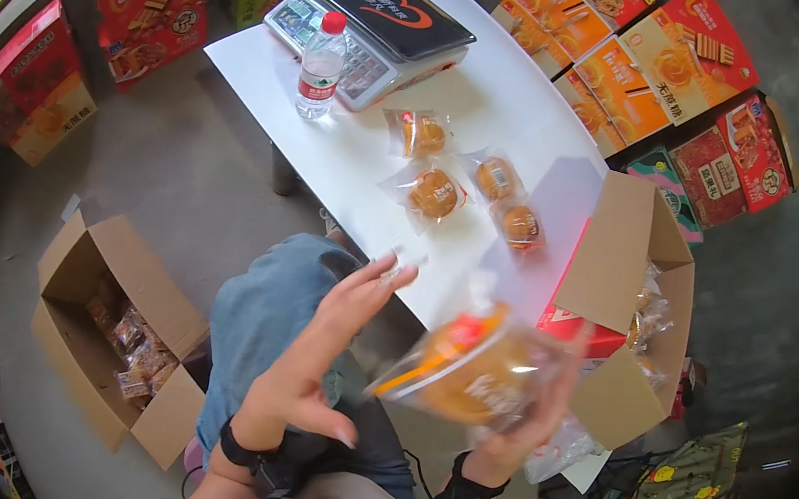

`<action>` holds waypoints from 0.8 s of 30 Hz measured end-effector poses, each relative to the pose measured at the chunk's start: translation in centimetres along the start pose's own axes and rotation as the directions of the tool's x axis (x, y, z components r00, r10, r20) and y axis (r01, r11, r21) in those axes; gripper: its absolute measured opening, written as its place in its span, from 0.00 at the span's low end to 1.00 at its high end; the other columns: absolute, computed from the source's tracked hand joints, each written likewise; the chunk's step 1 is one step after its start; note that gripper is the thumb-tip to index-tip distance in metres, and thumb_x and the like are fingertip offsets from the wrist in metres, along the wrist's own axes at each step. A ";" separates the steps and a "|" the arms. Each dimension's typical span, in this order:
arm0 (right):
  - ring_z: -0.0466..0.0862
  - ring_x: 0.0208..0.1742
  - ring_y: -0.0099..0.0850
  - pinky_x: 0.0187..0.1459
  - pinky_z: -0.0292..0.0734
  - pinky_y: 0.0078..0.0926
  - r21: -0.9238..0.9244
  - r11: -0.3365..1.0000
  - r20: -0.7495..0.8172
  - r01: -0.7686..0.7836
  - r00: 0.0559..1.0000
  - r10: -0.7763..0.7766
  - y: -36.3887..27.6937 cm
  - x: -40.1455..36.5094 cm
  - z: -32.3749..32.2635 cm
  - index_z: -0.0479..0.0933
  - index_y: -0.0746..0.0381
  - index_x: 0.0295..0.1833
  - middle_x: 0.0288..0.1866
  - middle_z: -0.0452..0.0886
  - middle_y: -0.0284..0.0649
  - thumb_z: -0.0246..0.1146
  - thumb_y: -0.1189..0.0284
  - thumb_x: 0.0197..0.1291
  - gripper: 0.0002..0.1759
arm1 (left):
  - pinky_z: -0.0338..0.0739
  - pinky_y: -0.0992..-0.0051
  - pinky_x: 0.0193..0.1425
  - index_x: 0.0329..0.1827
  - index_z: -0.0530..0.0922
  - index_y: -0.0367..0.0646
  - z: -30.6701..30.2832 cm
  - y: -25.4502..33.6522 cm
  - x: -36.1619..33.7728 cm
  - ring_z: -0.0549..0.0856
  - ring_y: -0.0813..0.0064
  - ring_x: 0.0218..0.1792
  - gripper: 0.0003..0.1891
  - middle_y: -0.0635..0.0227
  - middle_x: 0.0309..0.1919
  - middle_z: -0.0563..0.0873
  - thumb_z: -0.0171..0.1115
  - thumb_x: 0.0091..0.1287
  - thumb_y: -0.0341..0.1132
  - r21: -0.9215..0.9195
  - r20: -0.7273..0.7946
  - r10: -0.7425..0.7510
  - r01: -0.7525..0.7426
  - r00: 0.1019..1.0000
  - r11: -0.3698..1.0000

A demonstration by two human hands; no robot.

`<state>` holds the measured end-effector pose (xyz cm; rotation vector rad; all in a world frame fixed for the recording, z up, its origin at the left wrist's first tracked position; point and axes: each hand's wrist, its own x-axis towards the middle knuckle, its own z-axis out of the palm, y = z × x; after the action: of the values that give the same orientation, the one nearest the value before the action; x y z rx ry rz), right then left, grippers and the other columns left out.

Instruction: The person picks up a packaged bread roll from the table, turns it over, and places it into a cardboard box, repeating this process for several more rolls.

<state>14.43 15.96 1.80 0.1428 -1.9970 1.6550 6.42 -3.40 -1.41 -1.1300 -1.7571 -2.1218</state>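
We're gripping a crinkly clear-plastic cake packet in our right hand over our denim lap, left hand spread open beside it, and motion blur smears the round golden cake inside.

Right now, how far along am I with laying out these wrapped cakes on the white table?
Done: four clear-wrapped round orange cakes lie on the white table. In hand: your right hand grips a fifth wrapped cake, blurred; your left hand is open and empty next to it. Left: more clear packets show inside the open brown cardboard box at the table's right end; how many cannot be told.
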 end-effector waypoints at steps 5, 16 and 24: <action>0.62 0.66 0.44 0.65 0.57 0.43 -0.651 0.718 -0.337 0.246 0.754 -0.564 -0.7 2.3 -8.7 0.48 0.67 0.70 0.69 0.53 0.52 0.60 0.57 0.56 0.43 | 0.61 0.66 0.62 0.60 0.67 0.37 -1.0 -0.5 -0.8 0.77 0.62 0.52 0.24 0.55 0.48 0.80 0.53 0.63 0.40 -0.035 -0.262 -0.262 0.262 0.929 0.964; 0.61 0.66 0.50 0.63 0.57 0.42 -0.904 0.188 -0.426 -0.384 0.837 -0.343 4.4 3.8 -14.5 0.64 0.69 0.61 0.64 0.61 0.53 0.54 0.65 0.62 0.26 | 0.68 0.67 0.55 0.53 0.72 0.37 -5.5 -2.9 -2.7 0.76 0.57 0.51 0.16 0.55 0.48 0.79 0.53 0.64 0.35 0.520 -0.645 -0.326 0.710 0.691 0.475; 0.76 0.41 0.34 0.46 0.70 0.32 -0.615 0.788 -0.143 0.025 0.979 -0.143 8.8 4.0 -4.4 0.72 0.67 0.41 0.39 0.77 0.42 0.58 0.72 0.57 0.10 | 0.69 0.65 0.54 0.52 0.73 0.35 -5.0 -3.4 -2.8 0.76 0.54 0.50 0.17 0.51 0.47 0.78 0.53 0.64 0.36 0.538 -0.569 -0.374 0.675 0.732 0.504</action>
<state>8.91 23.15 -3.62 -0.1538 -2.2319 0.8537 4.23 -7.75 -5.92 0.0943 -2.5730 -1.3810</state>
